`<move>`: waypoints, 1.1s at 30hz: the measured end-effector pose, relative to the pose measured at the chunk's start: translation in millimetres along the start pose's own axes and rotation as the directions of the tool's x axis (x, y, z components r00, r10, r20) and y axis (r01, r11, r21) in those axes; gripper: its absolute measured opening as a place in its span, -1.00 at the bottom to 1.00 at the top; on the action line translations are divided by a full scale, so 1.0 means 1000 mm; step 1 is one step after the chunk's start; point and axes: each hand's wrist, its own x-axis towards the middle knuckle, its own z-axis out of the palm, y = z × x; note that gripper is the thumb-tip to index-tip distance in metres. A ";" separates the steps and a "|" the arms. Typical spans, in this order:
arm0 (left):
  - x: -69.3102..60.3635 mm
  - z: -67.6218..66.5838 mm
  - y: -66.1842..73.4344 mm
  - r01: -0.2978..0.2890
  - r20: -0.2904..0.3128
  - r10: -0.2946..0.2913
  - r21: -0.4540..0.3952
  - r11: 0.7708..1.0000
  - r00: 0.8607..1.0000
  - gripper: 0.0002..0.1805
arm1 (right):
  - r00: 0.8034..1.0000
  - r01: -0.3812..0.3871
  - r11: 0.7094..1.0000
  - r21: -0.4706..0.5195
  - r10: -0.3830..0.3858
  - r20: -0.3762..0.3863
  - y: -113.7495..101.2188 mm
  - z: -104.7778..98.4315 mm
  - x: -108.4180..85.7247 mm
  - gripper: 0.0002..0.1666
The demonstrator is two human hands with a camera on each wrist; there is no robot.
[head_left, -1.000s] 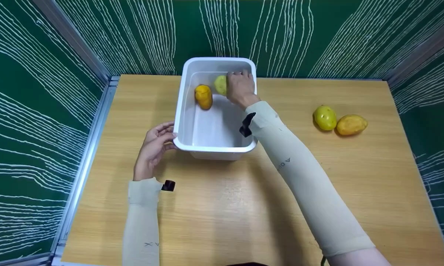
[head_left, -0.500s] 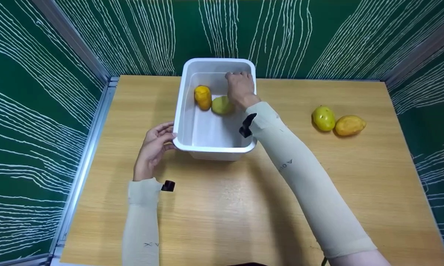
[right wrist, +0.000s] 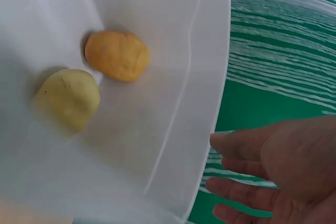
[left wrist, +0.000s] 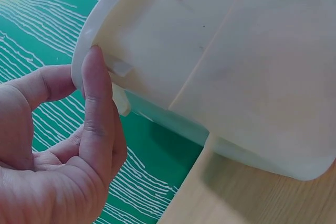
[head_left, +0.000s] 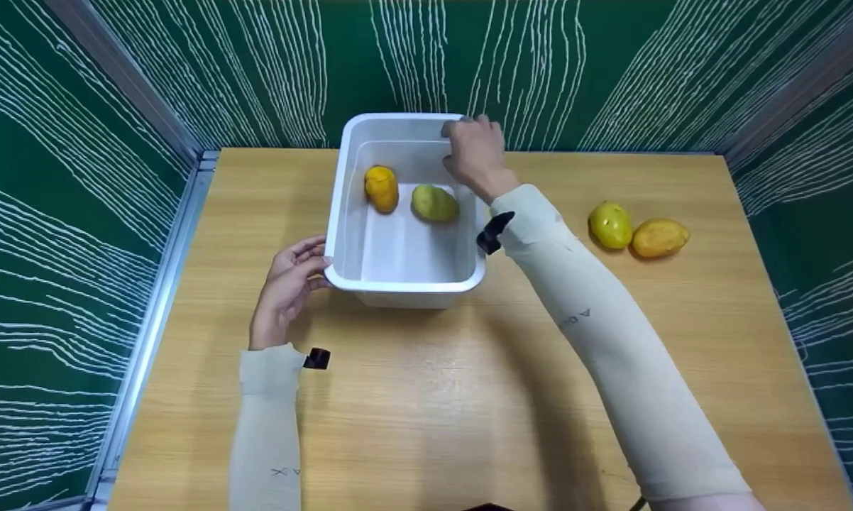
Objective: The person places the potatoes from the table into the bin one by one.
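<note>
At left of centre in the head view, the left hand (head_left: 287, 284) pinches the near left rim of a white bin (head_left: 405, 286). Inside, an orange fruit (head_left: 382, 189) lies left of a green fruit (head_left: 434, 204), apart. At the bin's upper right corner, the right hand (head_left: 477, 152) holds nothing, fingers loosely extended; whether it touches the rim is unclear. Toward the right, a yellow-green fruit (head_left: 610, 226) sits against a yellow fruit (head_left: 660, 238) on the wooden table (head_left: 398, 426).

I count one white plastic tub (head_left: 405, 287), two yellow mangoes (head_left: 382, 189), two green fruits (head_left: 435, 204), two pale sleeves (head_left: 618, 348), one surface (head_left: 398, 397).
</note>
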 end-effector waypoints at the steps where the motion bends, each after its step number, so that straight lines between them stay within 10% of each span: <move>1: 0.000 0.000 0.000 0.002 -0.002 -0.002 0.002 1.000 1.000 -0.47 | 1.000 -0.010 1.000 0.008 0.010 -0.004 0.003 -0.003 -0.002 -0.49; 18: -0.001 0.000 0.002 0.013 0.004 -0.013 0.034 0.999 1.000 -0.44 | 0.986 0.002 0.993 0.120 0.019 -0.168 0.060 -0.010 -0.033 -0.52; 33: 0.000 0.000 -0.001 0.017 -0.001 -0.017 -0.002 1.000 1.000 -0.47 | 0.983 -0.099 0.983 0.157 0.121 -0.139 0.109 0.012 -0.053 -0.48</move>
